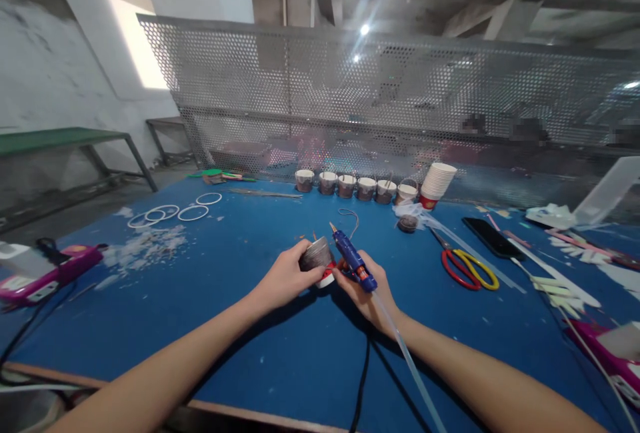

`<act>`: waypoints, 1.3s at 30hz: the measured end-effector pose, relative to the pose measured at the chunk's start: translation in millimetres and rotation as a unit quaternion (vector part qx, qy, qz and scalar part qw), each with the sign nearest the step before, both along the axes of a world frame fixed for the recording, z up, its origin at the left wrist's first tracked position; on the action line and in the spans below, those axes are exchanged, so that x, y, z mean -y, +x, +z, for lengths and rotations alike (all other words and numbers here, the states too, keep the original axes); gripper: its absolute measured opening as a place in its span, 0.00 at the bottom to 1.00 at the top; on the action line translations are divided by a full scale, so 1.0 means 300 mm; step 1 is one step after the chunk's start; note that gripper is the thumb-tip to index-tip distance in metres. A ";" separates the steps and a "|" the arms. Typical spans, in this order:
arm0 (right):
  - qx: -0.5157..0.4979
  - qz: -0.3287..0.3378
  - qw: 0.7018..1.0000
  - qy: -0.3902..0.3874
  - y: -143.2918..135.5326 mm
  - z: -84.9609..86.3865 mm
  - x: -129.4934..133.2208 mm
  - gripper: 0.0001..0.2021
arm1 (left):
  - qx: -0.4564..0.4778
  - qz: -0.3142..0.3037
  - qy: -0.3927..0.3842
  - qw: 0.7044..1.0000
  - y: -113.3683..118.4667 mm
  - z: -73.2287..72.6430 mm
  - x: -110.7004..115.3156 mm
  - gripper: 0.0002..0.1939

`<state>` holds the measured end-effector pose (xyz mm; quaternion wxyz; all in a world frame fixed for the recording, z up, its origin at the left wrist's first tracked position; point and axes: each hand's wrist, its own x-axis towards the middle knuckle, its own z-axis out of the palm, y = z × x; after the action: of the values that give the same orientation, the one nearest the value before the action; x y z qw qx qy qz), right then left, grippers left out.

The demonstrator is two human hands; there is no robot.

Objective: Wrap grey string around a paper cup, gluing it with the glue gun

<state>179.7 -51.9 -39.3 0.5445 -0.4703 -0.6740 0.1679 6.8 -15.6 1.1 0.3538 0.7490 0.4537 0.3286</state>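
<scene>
My left hand (286,277) is closed round a small paper cup (316,256) that lies tilted, its side wrapped in grey-brown cord and a red and white part showing near its end. In my right hand (373,289) is a blue glue gun (354,261), its tip pointing up and to the left, just beside the cup. A clear glue stick (407,353) trails from the gun's back end toward me. The fingers of my right hand come close to the cup's red and white end; whether they touch it I cannot tell.
Several wrapped cups (347,186) line the back, beside a stack of paper cups (439,181). A ball of cord (407,223), scissors (467,267) and a phone (494,237) lie right. White rings (193,213), glue scraps (150,246) and a pink power strip (65,271) lie left.
</scene>
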 end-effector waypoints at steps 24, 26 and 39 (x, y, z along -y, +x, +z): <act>0.005 -0.012 1.000 -0.006 0.015 -0.010 -0.004 0.04 | 0.018 -0.047 -0.051 0.997 0.010 0.002 0.011 0.05; 0.000 -0.013 1.000 -0.011 0.015 -0.011 -0.005 0.04 | 0.018 -0.050 -0.046 0.998 0.006 -0.003 0.007 0.05; -0.088 -0.025 0.994 -0.052 0.013 0.002 -0.021 0.08 | 0.122 -0.043 -0.090 0.987 -0.010 0.014 -0.006 0.14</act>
<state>183.7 -45.5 -38.5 0.5802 -0.4979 -0.6021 0.2300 3.8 -13.8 5.4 0.4865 0.6872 0.4020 0.3598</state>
